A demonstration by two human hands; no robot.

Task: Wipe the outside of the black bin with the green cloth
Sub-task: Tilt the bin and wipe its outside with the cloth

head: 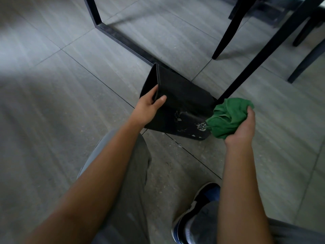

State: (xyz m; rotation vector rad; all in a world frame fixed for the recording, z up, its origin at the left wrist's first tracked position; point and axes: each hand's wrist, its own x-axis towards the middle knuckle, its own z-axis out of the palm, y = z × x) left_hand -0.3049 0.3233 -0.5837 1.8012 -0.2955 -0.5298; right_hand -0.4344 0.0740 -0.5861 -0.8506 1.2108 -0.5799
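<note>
Black bin (182, 103) lies tipped on its side on the grey tiled floor (70, 85), mouth toward your left, base end toward the table leg (260, 55). Your left hand (149, 106) grips the rim, fingers curled inside the opening and thumb on the outer wall, steadying it. Your right hand (242, 127) is closed around the bunched green cloth (228, 117), which sits just at the bin's base corner, touching or nearly so. The near outer wall shows pale smudges and flecks toward the base, so the wiping step looks to be in hand, with dirt left on that face. Next, press the cloth flat onto that soiled wall and sweep along it, keeping your rim grip firm so the bin doesn't slide or roll.
</note>
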